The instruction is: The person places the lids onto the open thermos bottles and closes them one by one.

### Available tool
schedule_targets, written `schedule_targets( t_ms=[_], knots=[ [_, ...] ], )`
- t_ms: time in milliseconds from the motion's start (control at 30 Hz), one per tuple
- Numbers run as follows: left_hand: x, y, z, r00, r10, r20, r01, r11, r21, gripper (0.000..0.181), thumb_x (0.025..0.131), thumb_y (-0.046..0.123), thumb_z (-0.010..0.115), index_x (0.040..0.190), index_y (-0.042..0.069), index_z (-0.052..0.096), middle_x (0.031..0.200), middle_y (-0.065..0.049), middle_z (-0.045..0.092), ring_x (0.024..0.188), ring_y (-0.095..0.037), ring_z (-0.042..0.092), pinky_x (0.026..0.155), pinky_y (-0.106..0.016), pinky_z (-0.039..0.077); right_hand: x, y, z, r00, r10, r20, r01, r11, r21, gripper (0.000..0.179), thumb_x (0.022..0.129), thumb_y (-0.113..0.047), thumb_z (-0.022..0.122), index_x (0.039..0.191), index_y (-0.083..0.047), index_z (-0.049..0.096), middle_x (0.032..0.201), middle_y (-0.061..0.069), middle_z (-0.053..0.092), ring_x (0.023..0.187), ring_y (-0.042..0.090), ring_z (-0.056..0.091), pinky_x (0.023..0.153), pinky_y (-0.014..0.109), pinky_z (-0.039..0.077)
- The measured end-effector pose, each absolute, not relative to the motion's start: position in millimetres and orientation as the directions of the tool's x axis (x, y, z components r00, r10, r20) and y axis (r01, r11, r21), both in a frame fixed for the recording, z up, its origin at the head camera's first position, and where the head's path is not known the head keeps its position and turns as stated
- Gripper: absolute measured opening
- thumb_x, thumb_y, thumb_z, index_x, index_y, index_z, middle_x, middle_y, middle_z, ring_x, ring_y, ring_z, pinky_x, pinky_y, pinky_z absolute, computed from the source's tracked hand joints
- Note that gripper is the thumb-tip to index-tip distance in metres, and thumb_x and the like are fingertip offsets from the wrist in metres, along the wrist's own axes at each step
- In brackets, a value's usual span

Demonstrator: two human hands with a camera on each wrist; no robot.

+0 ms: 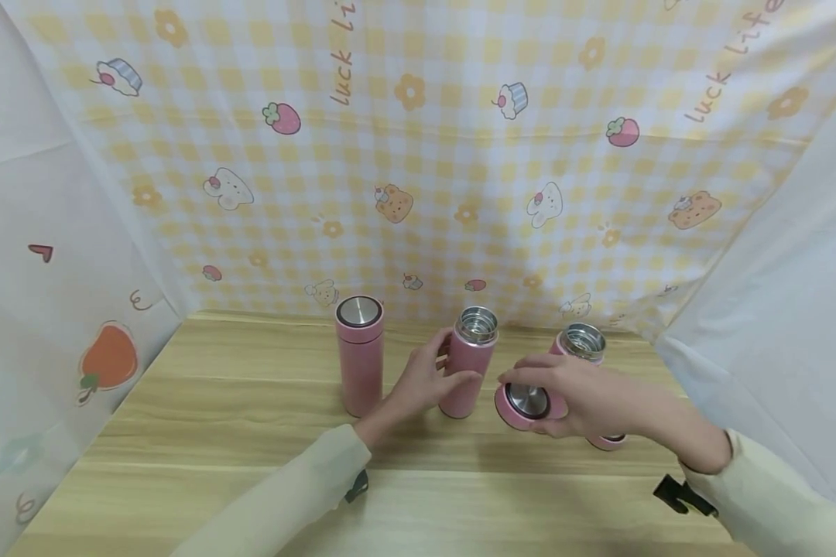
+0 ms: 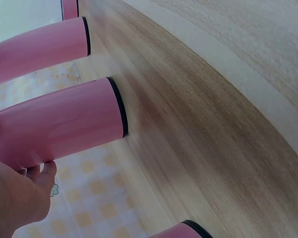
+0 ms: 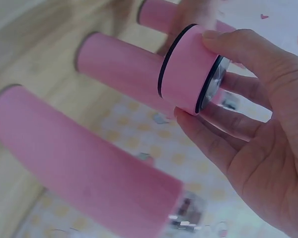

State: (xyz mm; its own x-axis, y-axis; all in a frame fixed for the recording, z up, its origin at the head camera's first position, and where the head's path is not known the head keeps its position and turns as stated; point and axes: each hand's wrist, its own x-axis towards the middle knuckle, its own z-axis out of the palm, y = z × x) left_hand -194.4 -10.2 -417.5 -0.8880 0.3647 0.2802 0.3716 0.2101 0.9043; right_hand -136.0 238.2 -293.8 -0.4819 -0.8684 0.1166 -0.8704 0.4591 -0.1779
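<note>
My left hand (image 1: 418, 385) curls round the body of a pink thermos (image 1: 468, 357), which stands lidless with its steel neck showing. To its right, my right hand (image 1: 588, 396) holds a pink lid (image 1: 528, 401) by its sides between thumb and fingertips. The lid's steel disc and black rims show in the right wrist view, where it is tilted and apart from any bottle. Partly hidden behind this hand stands another open thermos (image 1: 584, 343). A capped thermos (image 1: 361, 375) stands left of the gripped one.
Below the right hand, a small pink piece with a dark edge (image 1: 608, 442) rests on the wooden table (image 1: 265, 464), mostly hidden. A yellow checked cloth (image 1: 446, 170) hangs behind the bottles, with white cloth (image 1: 49, 178) at the sides.
</note>
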Motion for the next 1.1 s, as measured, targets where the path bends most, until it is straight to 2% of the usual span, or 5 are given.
schedule_targets(
  t_ms=[200, 433, 567, 767, 1100],
  knots=[
    [-195, -10, -416, -0.882, 0.367, 0.295, 0.385, 0.203, 0.900, 0.071, 0.089, 0.024, 0.082, 0.148, 0.015, 0.045, 0.138, -0.003, 0.058, 0.125, -0.019, 0.055, 0.101, -0.038, 0.051, -146, 230, -264, -0.490, -0.864, 0.116, -0.868, 0.471, -0.157, 0.064, 0.076, -0.017, 0.087, 0.135, -0.007, 0.063, 0.122, 0.002, 0.061, 0.100, 0.014, 0.062, 0.080, 0.034, 0.057],
    [-194, -12, -414, -0.878, 0.373, 0.301, 0.396, 0.208, 0.895, 0.067, 0.091, 0.016, 0.080, 0.148, 0.010, 0.045, 0.138, -0.007, 0.058, 0.126, -0.022, 0.055, 0.101, -0.038, 0.051, -163, 218, -235, -0.485, -0.866, 0.123, -0.868, 0.461, -0.184, 0.056, 0.084, -0.015, 0.082, 0.136, -0.006, 0.062, 0.126, 0.003, 0.059, 0.099, 0.013, 0.062, 0.079, 0.028, 0.058],
    [-195, -12, -415, -0.879, 0.372, 0.299, 0.392, 0.208, 0.896, 0.067, 0.090, 0.011, 0.080, 0.147, 0.008, 0.045, 0.138, -0.008, 0.058, 0.126, -0.022, 0.055, 0.101, -0.037, 0.051, -175, 211, -227, -0.484, -0.864, 0.138, -0.872, 0.463, -0.161, 0.058, 0.082, -0.013, 0.083, 0.136, -0.005, 0.062, 0.129, 0.007, 0.061, 0.108, 0.018, 0.062, 0.087, 0.035, 0.057],
    [-195, -12, -416, -0.876, 0.372, 0.305, 0.396, 0.198, 0.897, 0.067, 0.090, 0.014, 0.081, 0.147, 0.010, 0.046, 0.138, -0.007, 0.058, 0.126, -0.022, 0.056, 0.101, -0.039, 0.051, -193, 202, -216, -0.502, -0.860, 0.088, -0.852, 0.475, -0.221, 0.064, 0.080, -0.004, 0.079, 0.141, -0.005, 0.059, 0.137, 0.011, 0.058, 0.106, 0.017, 0.062, 0.083, 0.034, 0.057],
    [-193, -11, -414, -0.881, 0.370, 0.294, 0.388, 0.210, 0.897, 0.066, 0.091, 0.019, 0.080, 0.147, 0.009, 0.045, 0.138, -0.008, 0.058, 0.126, -0.021, 0.056, 0.101, -0.039, 0.051, -217, 183, -215, -0.503, -0.864, 0.011, -0.838, 0.484, -0.253, 0.052, 0.082, -0.004, 0.076, 0.132, 0.001, 0.064, 0.121, 0.012, 0.064, 0.093, 0.014, 0.064, 0.076, 0.032, 0.058]
  ],
)
